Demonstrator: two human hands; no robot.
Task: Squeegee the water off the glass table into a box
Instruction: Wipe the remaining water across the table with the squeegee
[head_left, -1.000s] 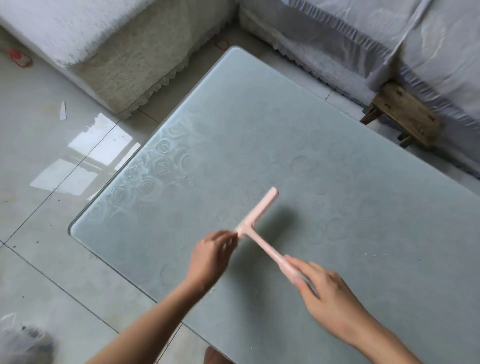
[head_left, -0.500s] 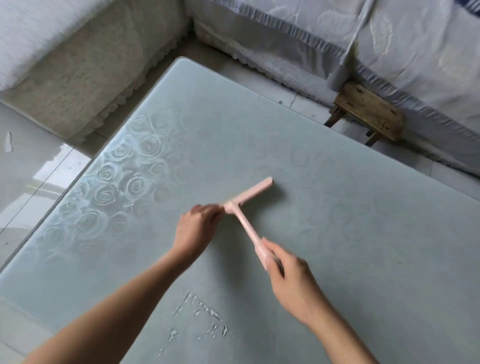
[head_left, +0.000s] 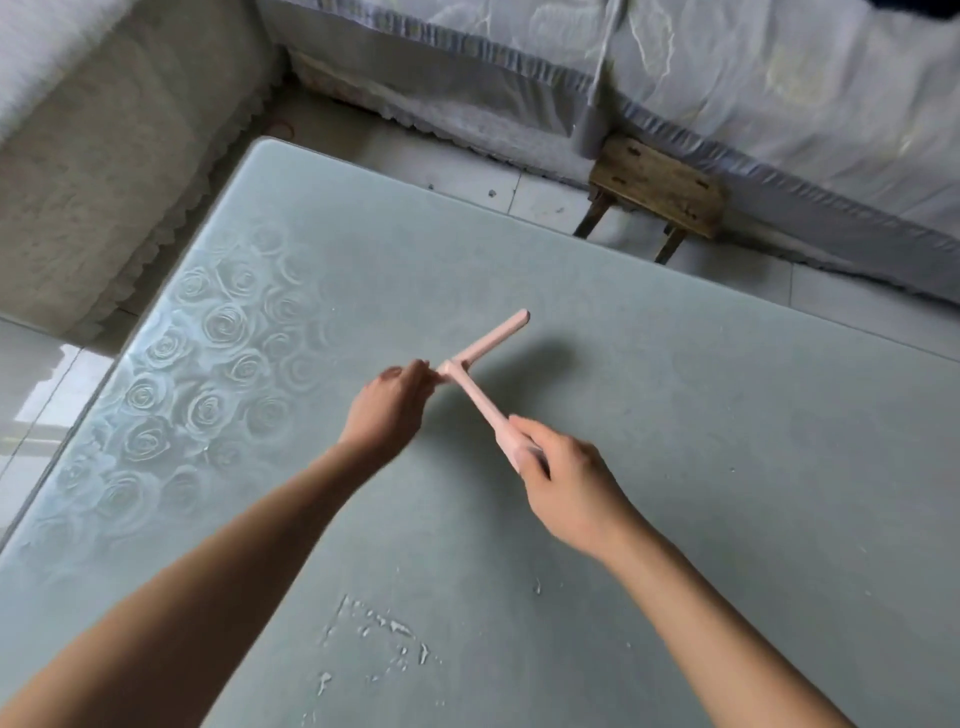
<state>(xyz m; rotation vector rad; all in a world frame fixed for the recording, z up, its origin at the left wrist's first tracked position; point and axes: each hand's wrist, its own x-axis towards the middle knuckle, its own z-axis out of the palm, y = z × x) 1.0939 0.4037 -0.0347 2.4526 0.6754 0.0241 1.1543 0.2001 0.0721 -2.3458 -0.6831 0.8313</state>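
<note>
A pink T-shaped squeegee (head_left: 485, 348) hangs just above the frosted glass table (head_left: 649, 441), near its middle. My right hand (head_left: 563, 480) grips the end of its handle. My left hand (head_left: 387, 408) pinches the near end of the blade bar; the bar's far end points up and to the right. A patch of water drops (head_left: 379, 631) lies on the glass near the front, below both hands. No box is in view.
Etched roses (head_left: 208, 374) cover the table's left part. A low wooden stool (head_left: 657, 189) stands on the tiled floor behind the table. Covered sofas run along the back (head_left: 727, 78) and the left (head_left: 104, 156).
The view has tilted down and forward, so the water patch near the front came into sight. Both hands keep their hold on the squeegee, which has shifted slightly toward the table's middle.
</note>
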